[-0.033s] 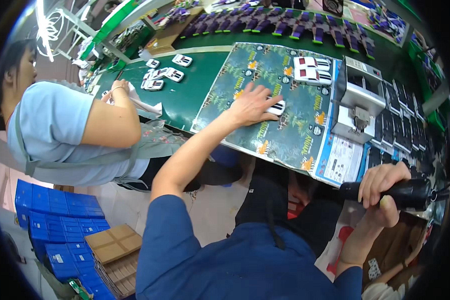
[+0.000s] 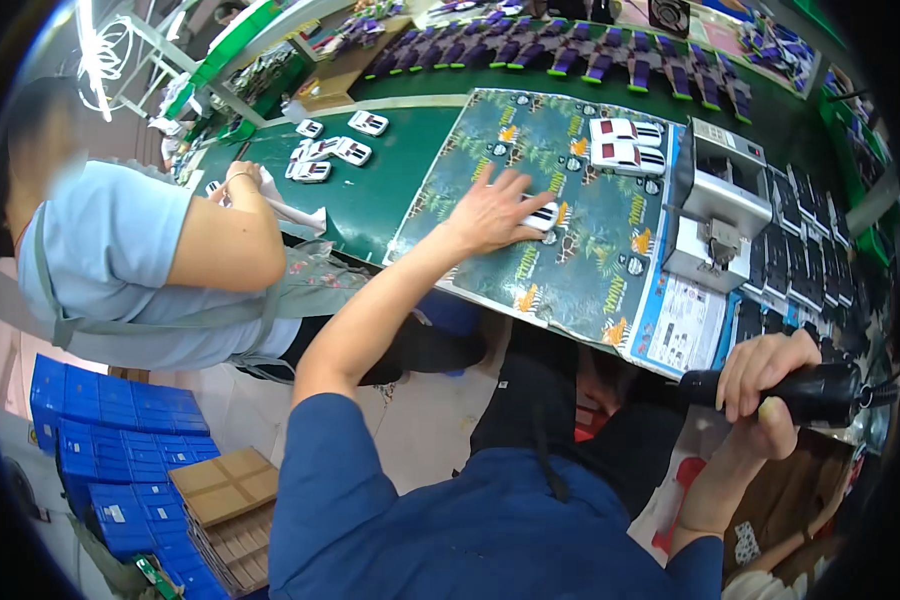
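Left hand pinches one glossy toy car, other fingers splayed; right hand clamps its fingers round one black cylindrical tool; two cars lie right of the left fingers.

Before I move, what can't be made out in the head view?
All in the head view:
White toy car: left part hidden by the left hand, so grip or mere touch is unclear.
Black tool: middle covered by the right hand; its cord is lost at the dark rim.
Purple pieces: too small for detail.
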Demonstrator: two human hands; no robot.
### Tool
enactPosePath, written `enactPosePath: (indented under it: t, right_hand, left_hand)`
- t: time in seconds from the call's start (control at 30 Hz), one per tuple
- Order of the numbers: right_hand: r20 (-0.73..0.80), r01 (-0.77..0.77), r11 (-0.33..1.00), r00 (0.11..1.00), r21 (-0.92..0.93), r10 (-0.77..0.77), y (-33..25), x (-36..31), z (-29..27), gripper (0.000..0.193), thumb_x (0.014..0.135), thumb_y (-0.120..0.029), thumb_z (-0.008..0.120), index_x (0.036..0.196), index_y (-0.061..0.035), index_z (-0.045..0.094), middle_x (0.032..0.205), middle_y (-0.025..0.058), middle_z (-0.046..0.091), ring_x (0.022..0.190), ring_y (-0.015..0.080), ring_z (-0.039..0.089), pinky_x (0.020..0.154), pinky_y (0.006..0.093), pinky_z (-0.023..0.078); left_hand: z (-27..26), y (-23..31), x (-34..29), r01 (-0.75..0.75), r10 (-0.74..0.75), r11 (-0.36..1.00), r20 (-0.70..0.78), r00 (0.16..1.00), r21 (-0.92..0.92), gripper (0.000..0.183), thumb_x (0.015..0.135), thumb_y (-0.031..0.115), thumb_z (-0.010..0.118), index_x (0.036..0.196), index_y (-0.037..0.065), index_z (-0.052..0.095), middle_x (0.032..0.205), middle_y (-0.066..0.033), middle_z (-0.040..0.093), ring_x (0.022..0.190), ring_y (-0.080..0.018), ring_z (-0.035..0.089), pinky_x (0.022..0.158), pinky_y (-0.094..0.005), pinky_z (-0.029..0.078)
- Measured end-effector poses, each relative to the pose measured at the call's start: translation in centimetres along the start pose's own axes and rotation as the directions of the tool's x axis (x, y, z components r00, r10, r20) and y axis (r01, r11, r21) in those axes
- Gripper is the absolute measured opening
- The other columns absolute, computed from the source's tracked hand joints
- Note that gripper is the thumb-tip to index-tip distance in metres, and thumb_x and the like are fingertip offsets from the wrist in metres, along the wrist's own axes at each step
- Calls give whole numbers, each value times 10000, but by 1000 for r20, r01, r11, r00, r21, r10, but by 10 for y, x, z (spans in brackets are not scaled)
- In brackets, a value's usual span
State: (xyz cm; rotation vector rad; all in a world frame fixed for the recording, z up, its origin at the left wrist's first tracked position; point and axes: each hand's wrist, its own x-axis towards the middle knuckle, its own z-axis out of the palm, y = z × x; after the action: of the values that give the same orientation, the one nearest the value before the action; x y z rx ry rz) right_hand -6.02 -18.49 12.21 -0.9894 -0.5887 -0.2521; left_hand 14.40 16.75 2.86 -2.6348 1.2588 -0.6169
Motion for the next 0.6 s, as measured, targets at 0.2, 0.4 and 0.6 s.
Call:
enactPosePath:
  t: [0.2,0.4,0.6]
  right_hand:
    - [80,-63,997,995,39,59,-6,8,-13,268,711,-44,731,888,-11,532,598,55,570,439,142,561,457,267,518]
    - [260,-107,993,961,42,93,0,32,-22,251,710,-26,743,859,-11,542,592,76,603,454,167,615,461,288,558]
    - [324,-186,982,931,31,166,10,51,-25,243,707,-18,752,849,-7,556,600,90,617,469,191,635,479,321,578]
  left_hand:
    - [-27,-70,-31,526,-488,839,621,613,139,604,806,57,612,1383,206,512,1327,-190,521,1259,-380,501,995,-504,467]
    - [41,-134,-102,752,-738,659,186,649,-8,611,780,67,588,1385,116,521,1523,-253,352,1390,-520,306,1137,-500,348]
    - [61,-147,-97,850,-848,522,68,526,-70,594,878,381,638,1360,46,548,1523,-262,353,1416,-492,277,1135,-501,331]
